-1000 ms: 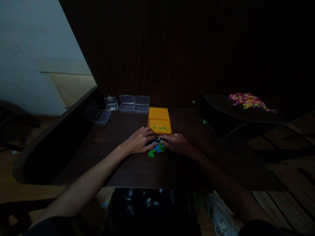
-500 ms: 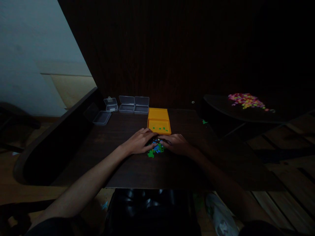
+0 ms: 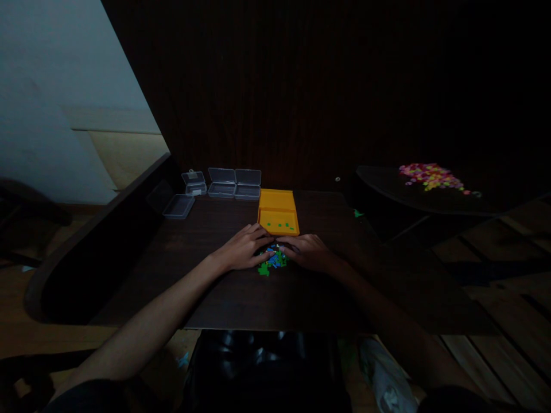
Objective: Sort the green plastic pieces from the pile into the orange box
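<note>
Fingers of the left hand [image 3: 244,248] arch over the far side of the heap of small coloured pieces [image 3: 275,261], its thumb standing apart from them; whether the dim fingertips of the right hand [image 3: 310,251] pinch anything, I cannot tell. Lying between the two hands, the heap shows no clear long axis and sits about equally near each. Just beyond the fingers is the open yellow box [image 3: 276,199]. Both hands rest palm down, forearms slanting inward
</note>
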`<state>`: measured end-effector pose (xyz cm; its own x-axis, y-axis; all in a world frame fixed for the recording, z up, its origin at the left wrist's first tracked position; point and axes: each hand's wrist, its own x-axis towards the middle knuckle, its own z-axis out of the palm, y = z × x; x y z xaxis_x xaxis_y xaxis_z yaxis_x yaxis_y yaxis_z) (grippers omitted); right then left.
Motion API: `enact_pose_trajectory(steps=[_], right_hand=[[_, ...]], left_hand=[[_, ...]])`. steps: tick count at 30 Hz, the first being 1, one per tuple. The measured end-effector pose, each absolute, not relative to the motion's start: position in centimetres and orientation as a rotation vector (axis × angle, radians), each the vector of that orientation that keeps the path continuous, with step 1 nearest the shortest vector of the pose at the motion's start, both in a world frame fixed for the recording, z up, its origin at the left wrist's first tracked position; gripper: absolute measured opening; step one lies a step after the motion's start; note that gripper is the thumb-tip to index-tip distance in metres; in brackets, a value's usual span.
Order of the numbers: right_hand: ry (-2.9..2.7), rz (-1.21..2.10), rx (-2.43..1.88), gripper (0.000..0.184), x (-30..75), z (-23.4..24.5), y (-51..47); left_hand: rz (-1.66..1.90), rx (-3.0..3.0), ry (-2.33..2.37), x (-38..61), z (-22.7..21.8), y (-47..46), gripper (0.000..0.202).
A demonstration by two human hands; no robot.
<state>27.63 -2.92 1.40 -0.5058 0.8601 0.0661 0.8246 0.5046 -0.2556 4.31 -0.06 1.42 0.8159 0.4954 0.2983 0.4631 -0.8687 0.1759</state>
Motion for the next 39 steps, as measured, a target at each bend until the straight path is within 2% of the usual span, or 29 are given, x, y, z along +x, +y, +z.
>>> enact_pose_trajectory(steps=[15,39], right_hand=[[-2.571,0.265,-1.476,0.04,27.42,1.17,-2.81],[-2.592,0.267,-1.437,0.036,27.41,1.32,-2.64]], left_hand=[[0.498,2.906,0.828,4.21,1.51,0.02,0.042],[0.481,2.864,0.787,4.53,1.3,0.03,0.046]])
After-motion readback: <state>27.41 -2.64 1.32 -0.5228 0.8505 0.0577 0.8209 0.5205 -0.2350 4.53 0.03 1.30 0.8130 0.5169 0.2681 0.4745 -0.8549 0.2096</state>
